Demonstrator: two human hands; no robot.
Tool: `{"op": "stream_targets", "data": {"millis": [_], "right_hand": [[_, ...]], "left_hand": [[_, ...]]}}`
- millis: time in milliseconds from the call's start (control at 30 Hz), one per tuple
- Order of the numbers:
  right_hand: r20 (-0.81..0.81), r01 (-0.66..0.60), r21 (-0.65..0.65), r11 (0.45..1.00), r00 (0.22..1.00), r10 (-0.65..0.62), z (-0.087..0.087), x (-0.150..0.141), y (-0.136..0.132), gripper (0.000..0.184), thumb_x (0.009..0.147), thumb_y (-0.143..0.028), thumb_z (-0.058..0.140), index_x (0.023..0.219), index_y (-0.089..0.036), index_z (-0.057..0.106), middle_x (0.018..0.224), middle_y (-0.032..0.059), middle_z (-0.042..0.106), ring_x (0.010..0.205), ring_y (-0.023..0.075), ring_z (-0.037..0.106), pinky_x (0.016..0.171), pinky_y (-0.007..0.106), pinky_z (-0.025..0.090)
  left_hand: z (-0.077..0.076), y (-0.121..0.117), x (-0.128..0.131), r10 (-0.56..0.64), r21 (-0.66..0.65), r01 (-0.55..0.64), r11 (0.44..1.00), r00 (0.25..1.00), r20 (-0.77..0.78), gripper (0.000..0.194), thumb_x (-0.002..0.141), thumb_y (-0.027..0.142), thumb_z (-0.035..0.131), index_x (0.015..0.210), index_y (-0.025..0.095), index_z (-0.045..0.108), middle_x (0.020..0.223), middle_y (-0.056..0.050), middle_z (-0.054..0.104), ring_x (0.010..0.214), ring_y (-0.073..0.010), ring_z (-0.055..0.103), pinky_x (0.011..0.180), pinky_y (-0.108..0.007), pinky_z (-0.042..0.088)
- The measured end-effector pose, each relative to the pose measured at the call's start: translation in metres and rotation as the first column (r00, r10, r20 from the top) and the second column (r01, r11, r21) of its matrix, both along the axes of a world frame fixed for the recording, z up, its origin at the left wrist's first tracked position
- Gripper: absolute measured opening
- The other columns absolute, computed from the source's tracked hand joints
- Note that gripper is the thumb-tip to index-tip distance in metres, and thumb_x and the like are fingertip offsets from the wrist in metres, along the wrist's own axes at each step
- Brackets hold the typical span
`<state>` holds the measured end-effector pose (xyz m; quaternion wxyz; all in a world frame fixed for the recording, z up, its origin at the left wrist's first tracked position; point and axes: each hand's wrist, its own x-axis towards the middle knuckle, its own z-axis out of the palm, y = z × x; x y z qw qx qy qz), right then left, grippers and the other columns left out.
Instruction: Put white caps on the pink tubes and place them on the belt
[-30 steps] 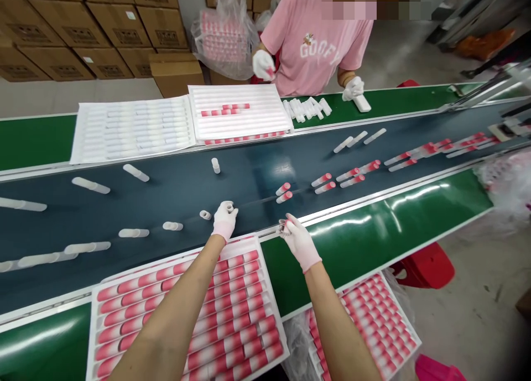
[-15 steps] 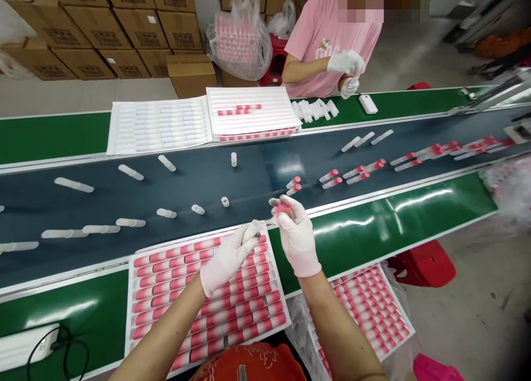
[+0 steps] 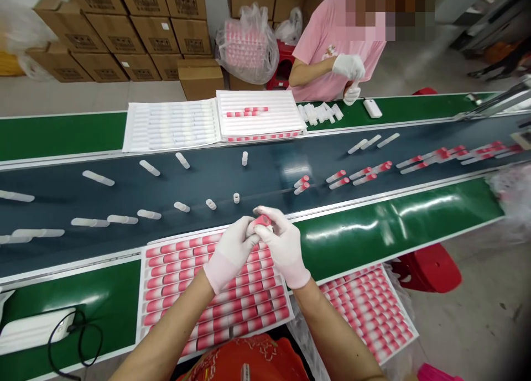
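In front of the near edge of the dark conveyor belt (image 3: 215,176), my two gloved hands meet. My right hand (image 3: 285,249) is closed on a red cap (image 3: 262,220), its end facing up. Fingers of my left hand (image 3: 232,248) are wrapped round a white tube (image 3: 250,229), mostly hidden by the glove and set against the cap. How far the two parts fit together I cannot tell. Under my hands lies a white tray (image 3: 140,298) with rows of red-and-white tubes. White tubes (image 3: 236,198) stand on the belt to the left, red-topped tubes (image 3: 302,188) to the right.
Across the belt a co-worker in a pink shirt (image 3: 315,43) works with gloved hands, beside white trays (image 3: 174,102) and loose white pieces (image 3: 319,113). A power bank with a black cable (image 3: 37,331) lies at left. A red stool (image 3: 431,267) and another filled tray (image 3: 398,342) are at right.
My left hand has taken a white tube off the belt and drawn it back over the tray to my right hand. The view has shifted left. The co-worker's hands have come together.
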<state>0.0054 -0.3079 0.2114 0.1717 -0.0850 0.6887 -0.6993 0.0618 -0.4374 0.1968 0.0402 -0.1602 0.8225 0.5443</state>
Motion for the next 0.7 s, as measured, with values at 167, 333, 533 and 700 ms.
{"op": "stream_targets", "data": {"millis": [167,333,533,700], "right_hand": [[-0.206,-0.162,0.140,0.977,0.960,0.189,0.000,0.004,0.001,0.032,0.085,-0.023,0.066,0.114,-0.032,0.075,0.114,0.0037,0.070,0.108,0.0231,0.065,0.097,0.039,0.053],[-0.176,-0.054,0.219,0.974,0.980,0.093,-0.044,-0.032,0.001,0.029,0.087,-0.027,0.063,0.115,-0.025,0.070,0.105,0.0052,0.070,0.094,0.0216,0.067,0.090,0.038,0.055],[-0.261,0.102,0.329,0.939,0.965,-0.013,-0.135,-0.136,-0.028,0.035,0.087,-0.030,0.056,0.119,-0.018,0.063,0.105,0.0069,0.068,0.091,0.0184,0.066,0.095,0.038,0.053],[-0.216,0.041,0.427,0.903,0.975,0.058,-0.174,-0.160,-0.042,0.038,0.084,-0.030,0.057,0.119,-0.018,0.064,0.115,0.0079,0.065,0.093,0.0171,0.064,0.097,0.037,0.051]], "left_hand": [[-0.027,0.006,0.002,0.000,0.204,0.022,0.979,0.994,-0.111,0.013,0.088,0.023,0.053,0.100,0.021,0.059,0.092,-0.004,0.068,0.088,-0.0214,0.064,0.079,-0.034,0.053],[-0.076,0.004,-0.016,0.030,0.135,-0.016,0.991,0.994,-0.102,0.066,0.075,0.011,0.069,0.138,0.018,0.050,0.143,-0.017,0.054,0.134,-0.0319,0.052,0.111,-0.047,0.044],[-0.131,-0.034,-0.082,0.376,-0.157,-0.367,0.917,0.926,0.032,0.082,0.075,0.009,0.072,0.150,0.013,0.038,0.161,-0.022,0.031,0.153,-0.0337,0.027,0.125,-0.047,0.025],[-0.163,-0.039,-0.117,0.345,-0.093,-0.336,0.937,0.934,0.097,0.042,0.079,0.009,0.067,0.120,0.014,0.062,0.133,-0.018,0.059,0.129,-0.0314,0.056,0.117,-0.045,0.036]]}}
